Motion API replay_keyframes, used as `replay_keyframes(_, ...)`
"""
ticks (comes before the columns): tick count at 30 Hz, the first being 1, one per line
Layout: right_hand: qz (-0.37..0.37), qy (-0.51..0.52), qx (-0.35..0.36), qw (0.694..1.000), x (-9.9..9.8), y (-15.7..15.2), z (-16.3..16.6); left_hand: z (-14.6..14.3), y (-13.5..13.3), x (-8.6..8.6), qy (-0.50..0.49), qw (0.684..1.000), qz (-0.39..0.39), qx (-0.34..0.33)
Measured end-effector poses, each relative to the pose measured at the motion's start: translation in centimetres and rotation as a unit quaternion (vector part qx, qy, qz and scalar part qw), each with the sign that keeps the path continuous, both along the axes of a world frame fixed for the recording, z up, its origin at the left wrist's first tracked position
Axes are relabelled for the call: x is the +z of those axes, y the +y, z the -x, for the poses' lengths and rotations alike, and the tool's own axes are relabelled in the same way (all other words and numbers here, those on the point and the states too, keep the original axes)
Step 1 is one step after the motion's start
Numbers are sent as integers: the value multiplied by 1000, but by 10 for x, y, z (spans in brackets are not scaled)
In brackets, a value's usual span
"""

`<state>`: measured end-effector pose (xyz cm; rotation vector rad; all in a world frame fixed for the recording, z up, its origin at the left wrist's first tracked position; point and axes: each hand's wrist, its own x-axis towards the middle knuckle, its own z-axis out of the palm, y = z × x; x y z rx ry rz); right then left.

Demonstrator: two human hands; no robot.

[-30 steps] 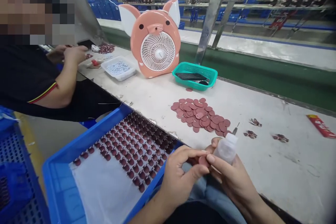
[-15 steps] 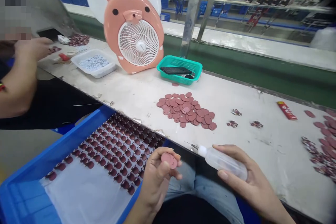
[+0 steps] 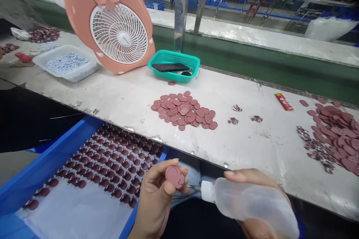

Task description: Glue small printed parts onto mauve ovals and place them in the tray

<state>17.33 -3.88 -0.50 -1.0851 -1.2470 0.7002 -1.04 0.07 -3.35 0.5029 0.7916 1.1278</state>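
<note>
My left hand [image 3: 157,201] pinches a small pink disc [image 3: 174,176] between thumb and fingers, held up over my lap. A clear squeeze bottle [image 3: 246,203] with a thin metal needle tip lies in my right hand [image 3: 252,179], fingers wrapped over it. The needle tip points left and almost touches the disc's edge. Left of my hands a blue tray [image 3: 42,164] lined with white paper holds several rows of dark red pieces [image 3: 112,164].
A pile of pink discs [image 3: 183,110] lies on the white bench [image 3: 252,142], a bigger pile [image 3: 336,134] at the right. A pig-shaped pink fan [image 3: 112,26], a teal basket [image 3: 175,65] with a phone, a white tray [image 3: 66,65] and a red tube [image 3: 284,101] stand farther back.
The view has swung right and down. My right hand brought the bottle lower and closer, its needle now at the disc in my left hand. The co-worker at left has left the view.
</note>
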Motion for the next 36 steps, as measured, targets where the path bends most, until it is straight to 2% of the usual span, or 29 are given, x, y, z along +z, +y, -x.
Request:
replay_keyframes(4, -25, -6, -3, 1000, 4, 5, 0, -1, 2, 0, 18, 1000, 3, 5)
replay_keyframes(14, 8, -20, -19, 1000, 8, 6, 0, -2, 3, -1, 30, 999, -16, 5)
replay_keyframes(21, 0, -16, -40, 999, 5, 1, 2, -2, 2, 1, 50, 998, -13, 20)
replay_keyframes(25, 17, -32, -20, 999, 7, 3, 0, -2, 2, 1, 57, 998, -9, 21)
replay_keyframes(30, 10, 11, -5, 1000, 8, 6, 0, -1, 3, 0, 43, 999, -24, 17)
replay_keyframes(36, 11, 3, -7, 1000, 9, 8, 3, -1, 4, -1, 41, 999, -26, 14)
